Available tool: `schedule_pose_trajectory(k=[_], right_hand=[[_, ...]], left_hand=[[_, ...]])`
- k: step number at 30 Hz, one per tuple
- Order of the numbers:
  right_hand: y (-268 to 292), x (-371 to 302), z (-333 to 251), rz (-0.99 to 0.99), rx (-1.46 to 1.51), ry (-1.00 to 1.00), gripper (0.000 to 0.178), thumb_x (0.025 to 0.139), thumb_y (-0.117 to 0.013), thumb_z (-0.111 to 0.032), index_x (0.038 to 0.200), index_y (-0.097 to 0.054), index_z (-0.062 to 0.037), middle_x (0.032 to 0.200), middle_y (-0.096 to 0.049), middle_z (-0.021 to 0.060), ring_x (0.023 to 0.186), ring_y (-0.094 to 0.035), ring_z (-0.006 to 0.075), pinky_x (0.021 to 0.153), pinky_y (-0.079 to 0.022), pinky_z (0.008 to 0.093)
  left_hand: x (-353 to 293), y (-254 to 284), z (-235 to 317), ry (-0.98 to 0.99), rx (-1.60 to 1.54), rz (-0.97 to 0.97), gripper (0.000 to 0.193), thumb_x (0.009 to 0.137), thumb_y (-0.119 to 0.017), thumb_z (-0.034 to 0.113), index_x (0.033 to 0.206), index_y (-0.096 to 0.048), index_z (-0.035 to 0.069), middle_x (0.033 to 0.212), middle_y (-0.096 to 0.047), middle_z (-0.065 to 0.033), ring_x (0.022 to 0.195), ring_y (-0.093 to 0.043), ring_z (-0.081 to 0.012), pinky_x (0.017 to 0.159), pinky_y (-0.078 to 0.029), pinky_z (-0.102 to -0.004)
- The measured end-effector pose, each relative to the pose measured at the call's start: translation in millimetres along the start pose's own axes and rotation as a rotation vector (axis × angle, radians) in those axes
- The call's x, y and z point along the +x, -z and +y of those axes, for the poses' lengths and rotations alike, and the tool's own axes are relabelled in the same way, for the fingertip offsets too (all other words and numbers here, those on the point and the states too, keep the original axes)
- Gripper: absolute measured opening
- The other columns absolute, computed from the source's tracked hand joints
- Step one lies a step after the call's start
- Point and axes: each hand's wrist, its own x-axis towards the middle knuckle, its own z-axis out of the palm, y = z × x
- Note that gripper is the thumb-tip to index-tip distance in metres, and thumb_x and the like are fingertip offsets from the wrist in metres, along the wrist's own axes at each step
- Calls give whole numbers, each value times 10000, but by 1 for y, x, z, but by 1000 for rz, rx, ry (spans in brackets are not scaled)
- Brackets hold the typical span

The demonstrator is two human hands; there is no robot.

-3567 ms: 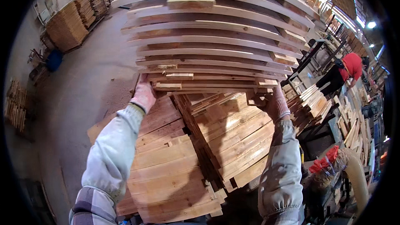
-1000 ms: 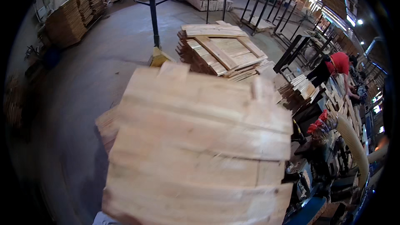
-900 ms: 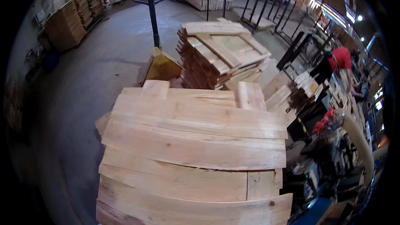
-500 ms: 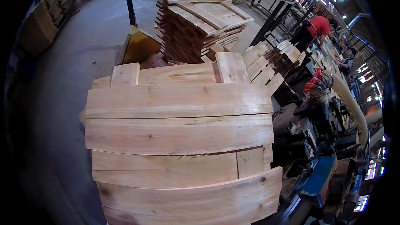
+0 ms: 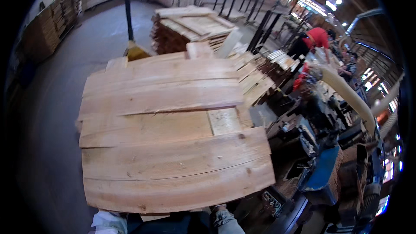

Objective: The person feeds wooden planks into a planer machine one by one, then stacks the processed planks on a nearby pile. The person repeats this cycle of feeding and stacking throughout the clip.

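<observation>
Wide pale planks (image 5: 173, 169) lie side by side across a stack before me, their near edge close to my body. My left hand (image 5: 108, 220), in a light grey-white sleeve or glove, is at the near left edge of the planks. By the same edge, farther right, is my right hand (image 5: 219, 208), below a grey cuff. Planks and the frame's lower rim hide the fingers of both hands, so I cannot tell whether they grip the wood. A shorter cross piece (image 5: 224, 120) shows in a gap between planks.
A blue machine (image 5: 323, 169) with a ribbed hose (image 5: 346, 89) stands at right. Beyond the planks are another board stack (image 5: 190, 24) and a yellow pallet jack (image 5: 137, 52). A person in red (image 5: 316, 39) bends over boards at far right.
My view has tilted up and shifted, so the planks sit farther left and look skewed. Both my forearms have come into sight at the lower edge.
</observation>
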Motion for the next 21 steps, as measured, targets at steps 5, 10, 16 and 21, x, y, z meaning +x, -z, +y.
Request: schedule_pose_trajectory(k=[5, 10, 16, 21], right_hand=[[7, 28, 11, -108, 19, 48, 680, 1129, -394, -653, 1595, -515, -173, 1588, -587, 74, 1360, -607, 318, 1167, -473, 530], [29, 41, 33, -247, 52, 135, 685, 1128, -387, -662, 1592, -520, -176, 1583, -594, 72, 1356, -613, 316, 1170, -471, 528], [-15, 2, 51, 6, -330, 278, 507, 1147, -407, -529, 1601, -499, -321, 1506, -618, -62, 1383, -568, 216, 1027, -442, 434], [59, 68, 63, 459, -1446, 1024, 454, 1163, -405, -284, 1592, -507, -179, 1504, -617, 47, 1364, -577, 249, 1081, -421, 443]], left_hand=[[33, -23, -14, -71, 5, -20, 437, 1052, -654, 121, 1475, -624, 15, 1472, -657, -161, 1295, -661, -313, 1143, -530, -442], [71, 0, -8, -267, 44, -41, 439, 1050, -659, 97, 1477, -620, 2, 1473, -652, -168, 1290, -662, -312, 1142, -531, -438], [42, 106, 146, -1000, 95, 441, 441, 1048, -664, 68, 1479, -615, -12, 1473, -646, -176, 1284, -664, -311, 1141, -534, -433], [-207, 74, 329, -1540, -534, -611, 702, 1024, -759, 202, 1623, -466, -17, 1605, -538, -160, 1518, -477, -283, 1327, -314, -434]])
